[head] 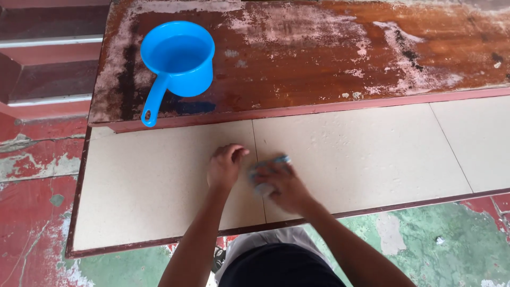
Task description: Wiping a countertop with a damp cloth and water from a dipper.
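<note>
My right hand is closed around a small cloth or sponge with blue and grey showing, pressed on the beige tiled ledge; the hand is motion-blurred. My left hand rests beside it with fingers curled loosely against the tile, holding nothing. Both hands sit at the seam between two tiles. A blue plastic dipper with a long handle holds water on the worn wooden surface behind, up and to the left of my hands.
The wooden top is patchy with white peeling marks. A red-brown border edges the ledge. Below lies a floor with worn red paint at left and green paint at right. Steps rise at upper left.
</note>
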